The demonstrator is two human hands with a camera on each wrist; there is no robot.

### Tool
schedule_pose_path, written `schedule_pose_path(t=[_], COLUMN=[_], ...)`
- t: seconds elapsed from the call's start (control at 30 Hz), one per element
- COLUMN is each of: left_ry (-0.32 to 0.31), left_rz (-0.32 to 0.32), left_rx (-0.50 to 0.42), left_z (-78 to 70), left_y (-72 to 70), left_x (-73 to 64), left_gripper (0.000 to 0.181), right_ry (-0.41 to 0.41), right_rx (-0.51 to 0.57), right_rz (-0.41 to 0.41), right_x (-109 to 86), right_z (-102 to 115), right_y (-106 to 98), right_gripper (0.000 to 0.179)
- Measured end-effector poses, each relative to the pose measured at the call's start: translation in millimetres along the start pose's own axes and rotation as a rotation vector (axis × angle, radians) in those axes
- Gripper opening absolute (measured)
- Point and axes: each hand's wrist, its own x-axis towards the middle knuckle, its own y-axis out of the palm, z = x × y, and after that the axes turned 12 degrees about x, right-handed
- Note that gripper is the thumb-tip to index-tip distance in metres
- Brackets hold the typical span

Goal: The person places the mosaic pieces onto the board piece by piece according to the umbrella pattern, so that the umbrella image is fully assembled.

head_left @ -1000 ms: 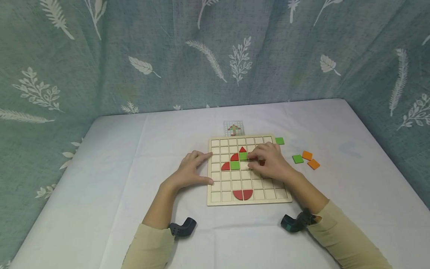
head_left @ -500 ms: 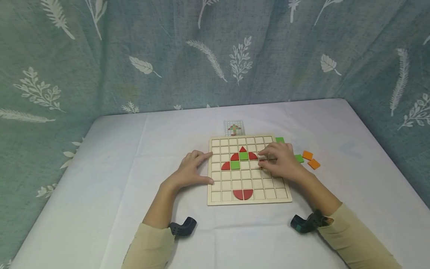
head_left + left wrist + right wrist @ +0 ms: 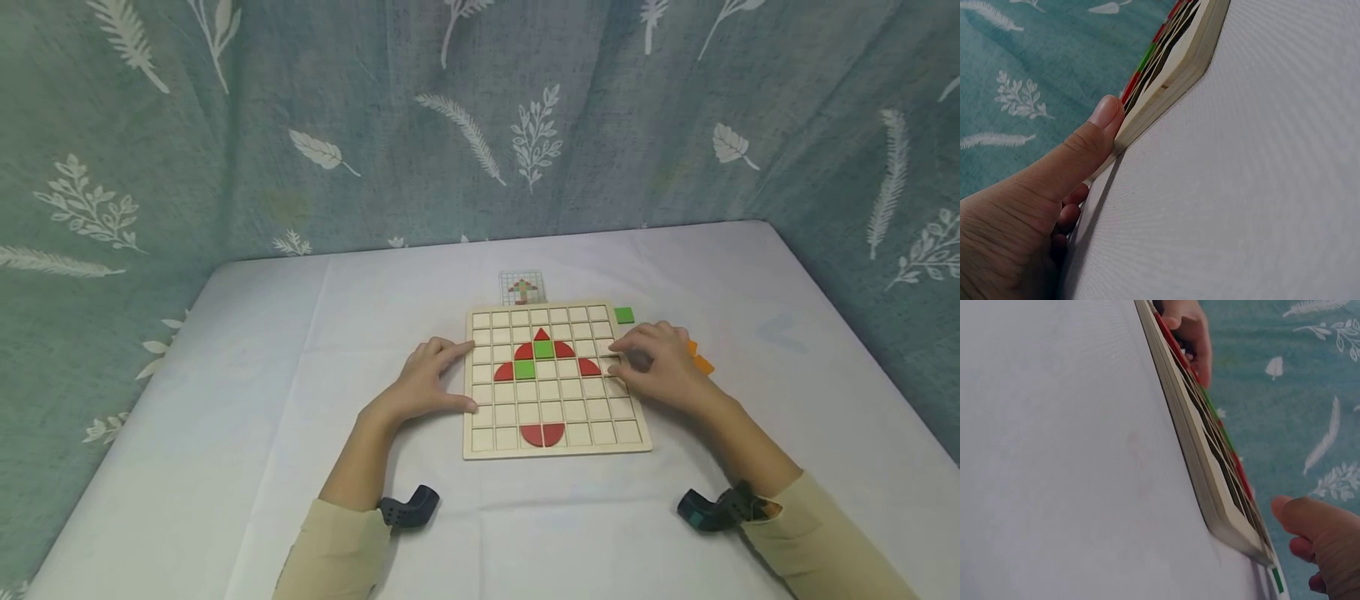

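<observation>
A wooden grid board (image 3: 504,415) lies flat on the table. My left hand (image 3: 420,387) rests at its left edge, thumb and fingers spread apart and touching the rim; in the left wrist view the thumb (image 3: 1085,147) presses on the board's side. Set in the grid are a red triangle (image 3: 542,334), green squares (image 3: 524,369) and several red quarter-circle tiles (image 3: 588,367). My right hand (image 3: 663,367) is over the board's right edge, thumb and forefinger apart with nothing between them. In the right wrist view its thumb (image 3: 1304,515) is beside the board.
A small pattern card (image 3: 522,286) with a coloured arrow-like figure lies behind the board. One loose green square (image 3: 624,315) touches the back right corner. Orange squares (image 3: 703,365) lie to the right, partly hidden by my right hand. A leaf-patterned cloth (image 3: 420,183) hangs behind the table.
My right hand has moved right from the middle of the grid to the board's edge, uncovering red quarter-circle tiles and covering a loose green square. My left hand has stayed in place.
</observation>
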Motion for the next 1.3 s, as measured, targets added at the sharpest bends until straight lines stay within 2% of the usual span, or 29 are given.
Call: schedule_pose_path(t=[0.1,0.67,0.97,1.3], left_ry=[-0.004,0.018,0.019,0.019], left_rz=[0.001,0.004,0.007,0.003], left_rx=[0.001,-0.006,-0.008,-0.009], left_z=[-0.2,1.0,1.4,0.6], left_y=[-0.2,-0.5,-1.0,-1.2], left_x=[-0.3,-1.6,-1.9,-2.2], left_gripper=[0.098,0.097,0.097,0.097], right_ry=[-0.012,0.067,0.138,0.118], right_rx=[-0.017,-0.112,-0.145,-0.169], right_rz=[-0.027,-0.070,-0.037,-0.020], right_x=[-4.7,-23.5,-27.7,-30.2], right_z=[-3.6,-12.1,-24.0,-24.2], right_y=[-5.3,-33.3,-40.7,-41.6], right_gripper=[0.024,0.026,0.029,0.028])
